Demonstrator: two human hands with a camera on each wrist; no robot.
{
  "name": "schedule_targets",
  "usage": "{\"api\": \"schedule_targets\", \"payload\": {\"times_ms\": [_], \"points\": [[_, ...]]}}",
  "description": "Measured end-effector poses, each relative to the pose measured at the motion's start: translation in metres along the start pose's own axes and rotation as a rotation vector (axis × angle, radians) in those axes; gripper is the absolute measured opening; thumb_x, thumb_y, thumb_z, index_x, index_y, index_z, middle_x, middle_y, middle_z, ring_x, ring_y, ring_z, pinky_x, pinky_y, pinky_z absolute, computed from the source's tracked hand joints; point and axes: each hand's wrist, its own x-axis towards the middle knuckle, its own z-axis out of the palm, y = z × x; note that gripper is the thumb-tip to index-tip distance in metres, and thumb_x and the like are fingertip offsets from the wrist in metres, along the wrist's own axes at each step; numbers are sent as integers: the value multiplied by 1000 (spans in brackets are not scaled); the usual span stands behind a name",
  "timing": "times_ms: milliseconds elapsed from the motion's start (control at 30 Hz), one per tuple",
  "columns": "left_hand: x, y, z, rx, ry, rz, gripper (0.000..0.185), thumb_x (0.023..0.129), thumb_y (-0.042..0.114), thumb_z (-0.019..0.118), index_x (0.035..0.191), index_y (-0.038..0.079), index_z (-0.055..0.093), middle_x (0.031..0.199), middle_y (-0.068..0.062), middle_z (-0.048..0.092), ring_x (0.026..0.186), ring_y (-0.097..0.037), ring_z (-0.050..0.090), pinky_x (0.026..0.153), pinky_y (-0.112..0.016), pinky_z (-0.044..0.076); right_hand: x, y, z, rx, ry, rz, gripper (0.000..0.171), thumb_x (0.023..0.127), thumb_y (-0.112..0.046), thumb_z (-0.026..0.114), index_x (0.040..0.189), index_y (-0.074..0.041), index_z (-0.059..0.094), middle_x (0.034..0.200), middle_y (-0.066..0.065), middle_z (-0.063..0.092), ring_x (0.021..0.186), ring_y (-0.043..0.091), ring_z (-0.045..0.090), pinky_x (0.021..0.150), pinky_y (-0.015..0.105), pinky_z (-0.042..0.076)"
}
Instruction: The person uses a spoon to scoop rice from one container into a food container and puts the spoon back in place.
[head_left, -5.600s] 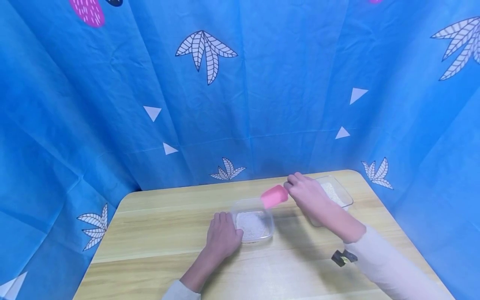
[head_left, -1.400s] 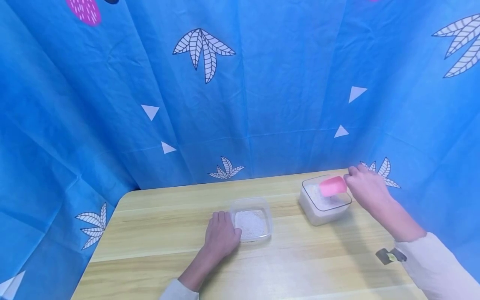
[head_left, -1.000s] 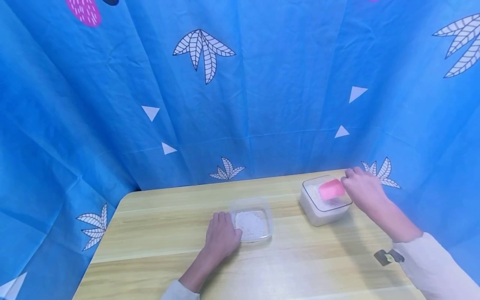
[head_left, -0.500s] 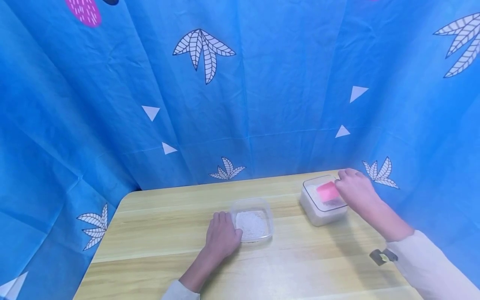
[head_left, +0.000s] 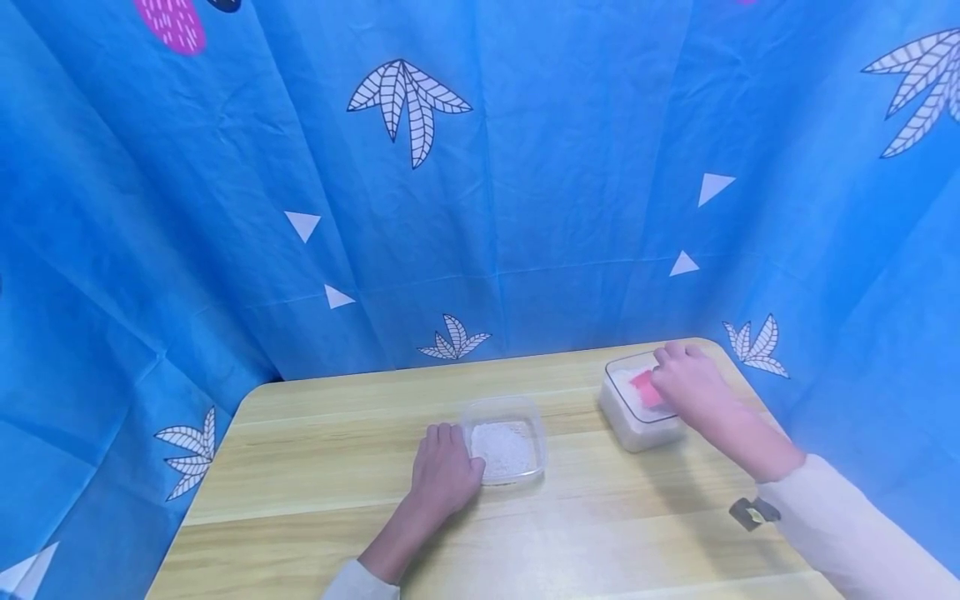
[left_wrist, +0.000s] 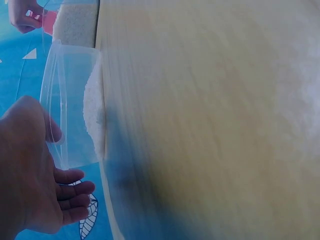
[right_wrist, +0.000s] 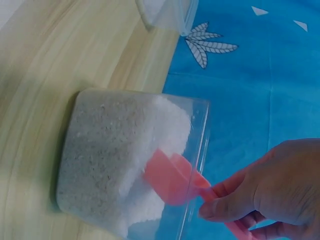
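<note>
In the head view my left hand (head_left: 444, 471) holds the left side of a low clear plastic container (head_left: 529, 408) with a layer of white grains (head_left: 504, 448) in it. The left wrist view has the thumb at the rim and the fingers along the outer side. My right hand (head_left: 693, 383) pinches the handle of a pink scoop (right_wrist: 170, 182), at the taller clear box (right_wrist: 107, 145) filled well up with white, rice-like grains. The scoop's bowl is inside that box, its tip dipped into the grains. From the head, the hand partly hides scoop and box.
Both containers stand on a light wooden table (head_left: 337, 467), the taller one to the right, near the far edge. A blue patterned curtain (head_left: 555, 208) hangs close behind the table and along its sides. A dark device (head_left: 753, 513) sits at the right sleeve.
Earlier the scoop was over the low container; then it went right to the taller box. In the last second my right hand moved left and lower, pushing the scoop into the grains. The left hand stayed.
</note>
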Motion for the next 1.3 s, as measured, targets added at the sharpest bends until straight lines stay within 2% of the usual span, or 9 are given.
{"api": "schedule_targets", "payload": {"times_ms": [167,333,567,767,967,1300], "points": [[0,0,0,-9,-4,-9,36,85,32,57,101,0,56,94,-8,48,88,-24,39,77,-34,35,8,-8,1,17,-41,3,19,74,5,81,79,-13,76,91,13,67,88,29,56,72,40,50],[0,-1,1,-5,1,-7,35,85,32,57,100,1,56,93,-8,48,87,-23,38,77,-33,34,12,-13,2,-11,-15,-11,20,75,2,81,80,-17,77,89,11,67,86,27,57,69,37,48],[2,0,2,-18,2,-17,34,85,32,57,100,1,56,93,-8,48,88,-23,39,77,-33,35,17,-18,5,-31,22,-50,14,78,-5,81,84,-17,79,89,12,69,85,28,57,71,39,49],[1,0,2,-12,7,-17,36,85,32,58,101,1,56,95,-9,48,89,-24,39,78,-34,36,21,-19,5,-56,3,-79,16,74,-5,83,81,-17,77,87,11,68,84,27,56,72,38,49],[2,0,4,-12,4,-10,36,84,33,57,101,1,56,93,-8,48,89,-24,39,78,-34,35,23,-26,13,-92,5,-130,10,78,-12,78,73,-11,70,82,9,68,80,25,55,71,36,48],[2,-1,2,-3,2,-10,36,85,32,58,101,0,56,94,-9,48,89,-24,40,78,-35,37,30,-32,16,-87,43,-104,10,77,-10,79,73,-10,70,78,8,66,76,24,56,68,35,47]]}}
